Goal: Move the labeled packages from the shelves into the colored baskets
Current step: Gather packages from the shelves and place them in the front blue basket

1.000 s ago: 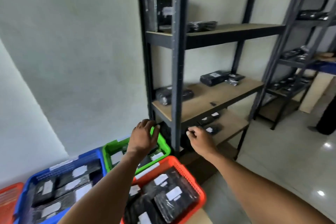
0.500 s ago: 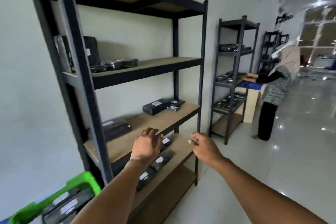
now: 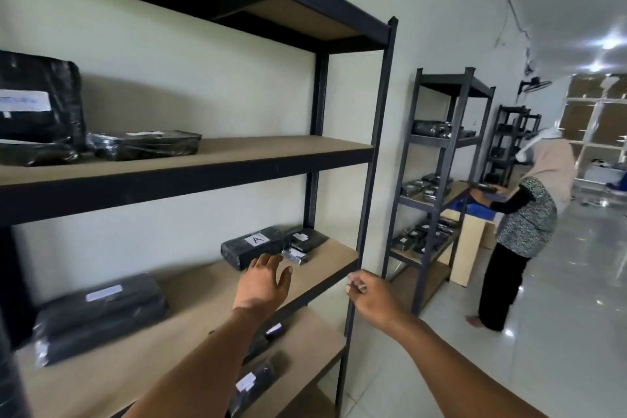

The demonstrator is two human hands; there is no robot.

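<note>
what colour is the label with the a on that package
White with a black letter A, on the black package; the head view shows it.

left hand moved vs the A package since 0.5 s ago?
Yes. The left hand has come up along the shelf board toward the A-labelled package; not touching yet.

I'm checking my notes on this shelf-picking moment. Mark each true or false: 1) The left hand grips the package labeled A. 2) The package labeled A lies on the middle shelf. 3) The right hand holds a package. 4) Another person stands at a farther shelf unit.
1) False: the left hand is open, just short of the package labeled A.
2) True: it lies on the middle shelf.
3) False: the right hand holds nothing, its fingers curled near the shelf post.
4) True: another person stands there.
</note>
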